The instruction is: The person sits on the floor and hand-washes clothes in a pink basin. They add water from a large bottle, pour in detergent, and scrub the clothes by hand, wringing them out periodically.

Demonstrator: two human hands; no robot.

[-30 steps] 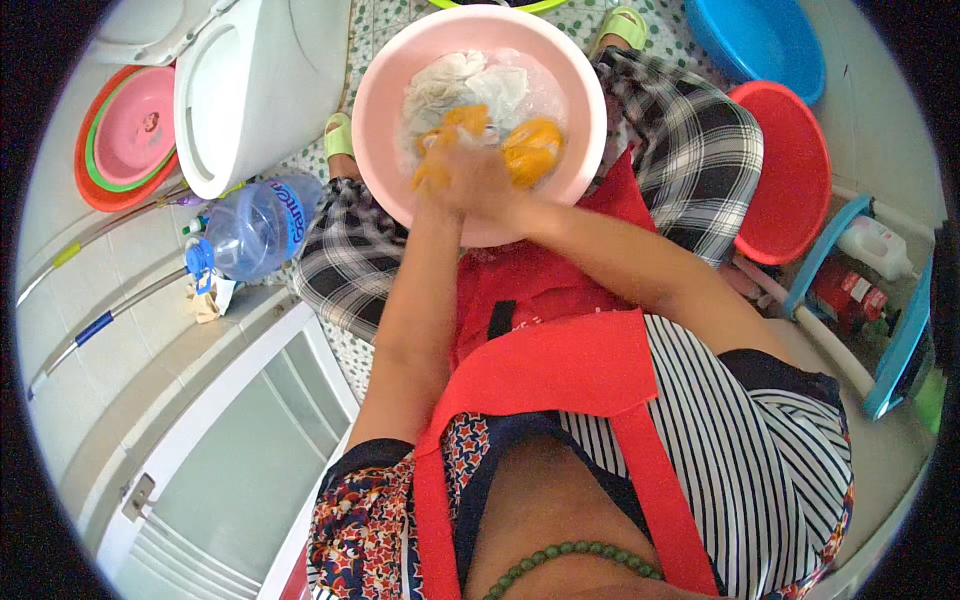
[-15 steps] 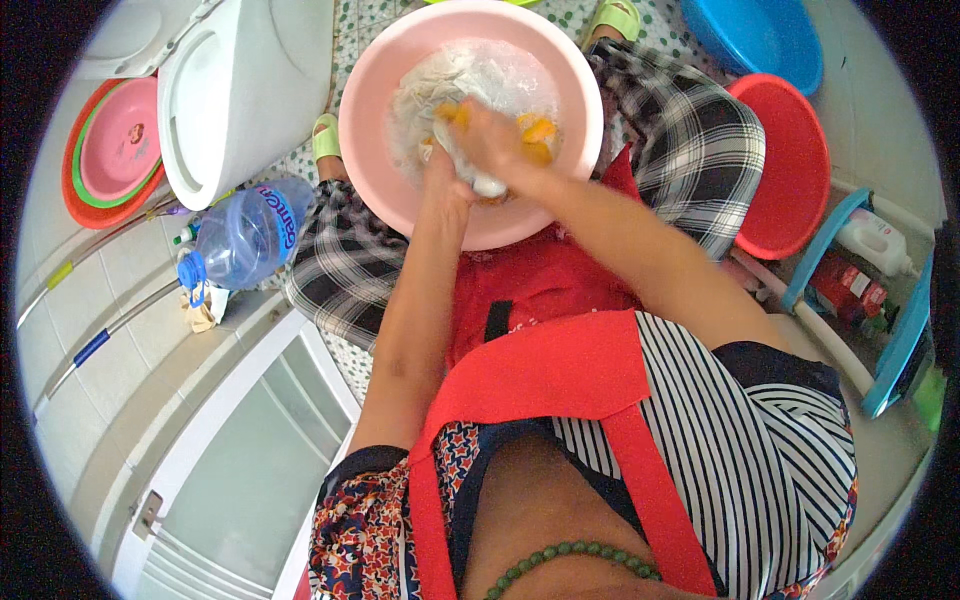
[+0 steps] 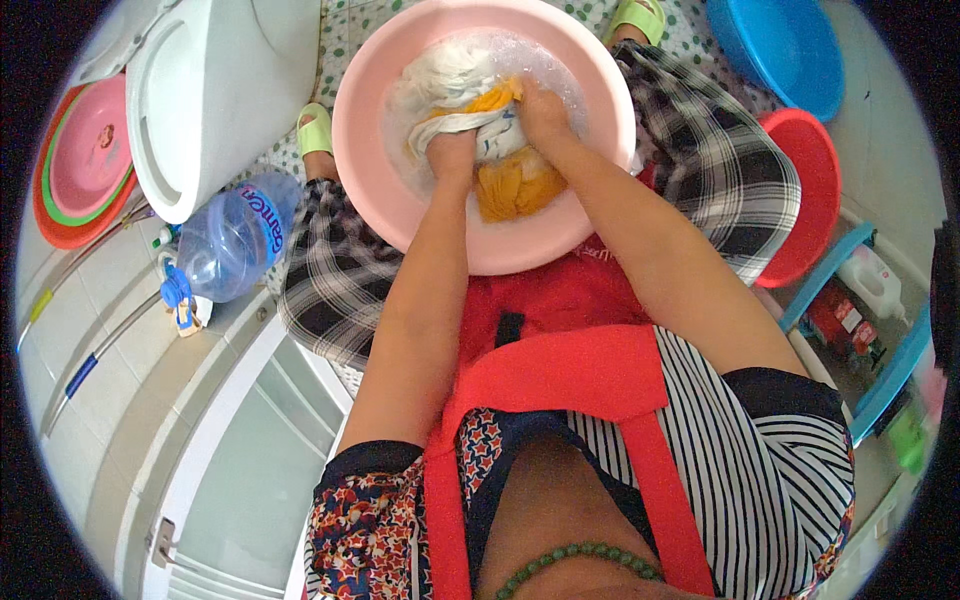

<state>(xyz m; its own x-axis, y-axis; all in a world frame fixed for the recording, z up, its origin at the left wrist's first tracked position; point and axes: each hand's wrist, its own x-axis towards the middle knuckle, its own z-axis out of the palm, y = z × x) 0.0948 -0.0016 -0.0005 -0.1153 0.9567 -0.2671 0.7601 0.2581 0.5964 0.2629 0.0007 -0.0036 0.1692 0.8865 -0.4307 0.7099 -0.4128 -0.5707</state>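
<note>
A wet white and orange garment (image 3: 450, 78) lies bunched in soapy water inside a pink basin (image 3: 365, 140). Its mustard-orange part (image 3: 515, 187) spreads towards me, and an orange strip runs across the white folds. My left hand (image 3: 452, 155) is closed on the white cloth at the garment's near left, its fingertips tucked under a fold. To the right, my right hand (image 3: 546, 115) grips the end of the orange strip, fingers curled and partly hidden. Both hands are low in the basin, a little apart.
The basin stands between my knees. A large clear bottle (image 3: 235, 240) and a white lidded bin (image 3: 215, 100) are on the left, with stacked basins (image 3: 92, 150) beyond. At right are a blue basin (image 3: 780, 50), a red bucket (image 3: 808, 200) and a blue-edged rack (image 3: 830, 275) holding bottles.
My hands were together, squeezing the bunched cloth. Now they have moved apart and the garment is spread wider, with more of its orange part showing near me.
</note>
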